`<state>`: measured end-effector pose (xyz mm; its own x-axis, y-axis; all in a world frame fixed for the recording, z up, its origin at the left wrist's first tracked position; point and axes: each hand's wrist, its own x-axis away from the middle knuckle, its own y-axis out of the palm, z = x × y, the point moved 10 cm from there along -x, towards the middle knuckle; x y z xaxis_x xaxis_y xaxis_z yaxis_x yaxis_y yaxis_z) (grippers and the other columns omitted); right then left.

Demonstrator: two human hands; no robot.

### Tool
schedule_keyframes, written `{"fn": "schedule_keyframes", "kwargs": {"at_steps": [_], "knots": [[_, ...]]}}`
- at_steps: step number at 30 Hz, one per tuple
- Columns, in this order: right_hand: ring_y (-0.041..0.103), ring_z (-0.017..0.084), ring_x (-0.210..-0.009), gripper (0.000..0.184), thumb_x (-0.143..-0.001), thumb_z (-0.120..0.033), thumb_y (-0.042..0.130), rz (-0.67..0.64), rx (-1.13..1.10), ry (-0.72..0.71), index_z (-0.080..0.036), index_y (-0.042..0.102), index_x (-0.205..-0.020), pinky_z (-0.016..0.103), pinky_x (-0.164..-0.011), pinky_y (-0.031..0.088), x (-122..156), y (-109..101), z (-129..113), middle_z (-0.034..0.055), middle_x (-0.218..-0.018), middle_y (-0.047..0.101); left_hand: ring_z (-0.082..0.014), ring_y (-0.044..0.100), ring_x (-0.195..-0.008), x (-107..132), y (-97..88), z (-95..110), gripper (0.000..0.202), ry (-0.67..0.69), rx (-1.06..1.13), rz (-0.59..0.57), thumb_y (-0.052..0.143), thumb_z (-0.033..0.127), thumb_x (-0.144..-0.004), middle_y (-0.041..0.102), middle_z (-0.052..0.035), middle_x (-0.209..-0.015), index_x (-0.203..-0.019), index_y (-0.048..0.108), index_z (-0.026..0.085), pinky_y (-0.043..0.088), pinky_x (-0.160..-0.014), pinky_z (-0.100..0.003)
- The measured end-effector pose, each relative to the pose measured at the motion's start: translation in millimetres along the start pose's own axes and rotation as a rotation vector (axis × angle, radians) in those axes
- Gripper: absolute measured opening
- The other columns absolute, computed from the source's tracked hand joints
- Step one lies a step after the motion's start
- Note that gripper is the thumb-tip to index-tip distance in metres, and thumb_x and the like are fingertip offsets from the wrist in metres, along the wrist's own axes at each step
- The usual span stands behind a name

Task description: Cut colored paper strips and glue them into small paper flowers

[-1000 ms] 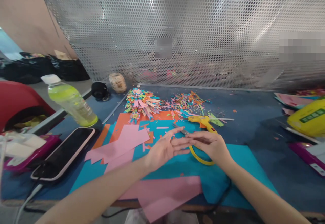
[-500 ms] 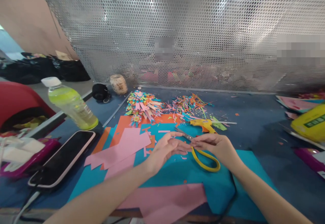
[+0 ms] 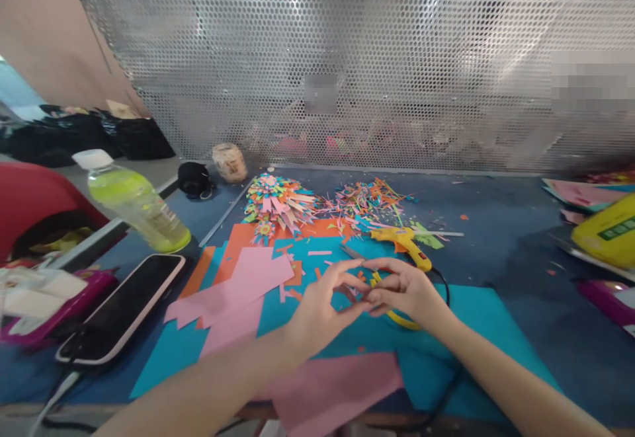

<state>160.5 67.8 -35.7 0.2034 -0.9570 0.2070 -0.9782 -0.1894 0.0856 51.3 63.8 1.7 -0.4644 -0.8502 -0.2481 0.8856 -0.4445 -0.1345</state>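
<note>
My left hand (image 3: 320, 305) and my right hand (image 3: 409, 288) meet above the teal paper sheet (image 3: 471, 318). Their curled fingertips touch each other in a pinch. Whatever sits between the fingertips is too small to make out. Yellow-handled scissors (image 3: 397, 318) lie on the teal sheet just under my right hand, their blades pointing to the far left. A yellow glue gun (image 3: 404, 238) lies just beyond my hands, its black cord running back past my right wrist.
Pink paper pieces (image 3: 238, 285) and orange sheets lie left of my hands. A heap of coloured paper scraps (image 3: 282, 202) sits further back. A phone (image 3: 124, 305) and a green drink bottle (image 3: 133, 202) stand left. A perforated metal screen (image 3: 347, 60) closes the back.
My left hand, which lay palm up with fingers spread, has curled its fingers. Both hands' fingertips now press together, slightly nearer to me over the scissors.
</note>
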Motion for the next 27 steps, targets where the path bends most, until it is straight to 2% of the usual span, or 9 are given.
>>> {"fn": "schedule_keyframes", "kwargs": {"at_steps": [7, 10, 15, 18, 21, 23, 25, 26, 27], "knots": [[0.067, 0.02, -0.063, 0.073, -0.064, -0.031, 0.07, -0.001, 0.059, -0.012, -0.02, 0.039, -0.129, 0.034, -0.062, 0.058, 1, 5, 2, -0.0009, -0.069, 0.07, -0.0177, 0.058, -0.079, -1, -1.4, 4, 0.055, 0.101, -0.183, 0.062, 0.06, 0.026, -0.075, 0.065, -0.0018, -0.083, -0.126, 0.041, 0.028, 0.043, -0.072, -0.029], [0.067, 0.022, -0.07, 0.075, -0.068, -0.033, 0.067, -0.052, 0.037, -0.016, -0.022, 0.032, -0.134, 0.034, -0.063, 0.058, 0, 11, 8, -0.0008, -0.073, 0.071, -0.0181, 0.058, -0.08, -3, 1.9, 4, 0.059, 0.132, -0.267, 0.023, 0.057, 0.026, -0.077, 0.065, -0.0022, -0.084, -0.132, 0.034, 0.027, 0.042, -0.076, -0.031], [0.067, 0.023, -0.079, 0.072, -0.078, -0.038, 0.056, -0.178, -0.042, -0.049, -0.027, 0.018, -0.138, 0.037, -0.068, 0.056, 3, 25, 6, 0.0037, -0.089, 0.069, -0.0205, 0.059, -0.089, -2, -0.9, 8, 0.053, 0.193, -0.315, -0.027, 0.052, 0.026, -0.08, 0.067, -0.004, -0.09, -0.131, 0.036, 0.027, 0.04, -0.086, -0.034], [0.067, 0.022, -0.075, 0.066, -0.077, -0.04, 0.055, -0.161, -0.026, -0.118, -0.025, 0.025, -0.134, 0.037, -0.061, 0.057, 3, 14, -6, 0.0077, -0.096, 0.066, -0.019, 0.06, -0.093, -3, -10.7, 17, 0.053, 0.249, -0.403, 0.005, 0.05, 0.026, -0.082, 0.067, -0.0041, -0.095, -0.132, 0.034, 0.025, 0.041, -0.088, -0.033], [0.066, 0.02, -0.071, 0.04, -0.082, -0.039, 0.047, 0.002, 0.231, -0.311, -0.02, 0.046, -0.117, 0.032, -0.052, 0.054, -1, -14, -27, 0.0103, -0.098, 0.065, -0.016, 0.06, -0.093, -3, -17.1, 27, 0.054, 0.321, -0.491, 0.039, 0.047, 0.024, -0.084, 0.067, -0.0024, -0.096, -0.134, 0.026, 0.024, 0.044, -0.085, -0.032], [0.064, 0.019, -0.08, 0.031, -0.082, -0.032, 0.048, 0.125, 0.525, -0.487, -0.02, 0.051, -0.11, 0.033, -0.064, 0.053, 1, -24, -42, 0.0084, -0.095, 0.065, -0.0141, 0.06, -0.092, 0, -10.2, 30, 0.052, 0.349, -0.527, -0.003, 0.045, 0.023, -0.085, 0.067, -0.002, -0.096, -0.133, 0.026, 0.024, 0.045, -0.084, -0.03], [0.059, 0.021, -0.092, 0.03, -0.081, -0.028, 0.05, 0.088, 0.824, -0.584, -0.02, 0.053, -0.11, 0.036, -0.078, 0.049, 2, -14, -44, 0.0083, -0.098, 0.063, -0.0133, 0.06, -0.093, 10, 11.6, 33, 0.041, 0.4, -0.553, -0.139, 0.042, 0.022, -0.086, 0.066, -0.0036, -0.098, -0.127, 0.037, 0.022, 0.046, -0.083, -0.028], [0.056, 0.021, -0.097, 0.032, -0.08, -0.027, 0.051, 0.031, 0.954, -0.604, -0.02, 0.053, -0.112, 0.038, -0.083, 0.046, 1, -5, -40, 0.0087, -0.102, 0.062, -0.0135, 0.06, -0.092, 20, 28.1, 37, 0.034, 0.471, -0.569, -0.241, 0.038, 0.022, -0.088, 0.066, -0.0048, -0.097, -0.121, 0.044, 0.021, 0.046, -0.083, -0.027], [0.053, 0.022, -0.102, 0.035, -0.08, -0.027, 0.052, -0.035, 1.06, -0.612, -0.021, 0.053, -0.114, 0.039, -0.087, 0.044, 2, 4, -35, 0.009, -0.106, 0.06, -0.0139, 0.06, -0.09, 37, 49.8, 44, 0.03, 0.605, -0.575, -0.392, 0.035, 0.021, -0.088, 0.067, -0.0061, -0.093, -0.115, 0.049, 0.019, 0.047, -0.081, -0.026]]}}
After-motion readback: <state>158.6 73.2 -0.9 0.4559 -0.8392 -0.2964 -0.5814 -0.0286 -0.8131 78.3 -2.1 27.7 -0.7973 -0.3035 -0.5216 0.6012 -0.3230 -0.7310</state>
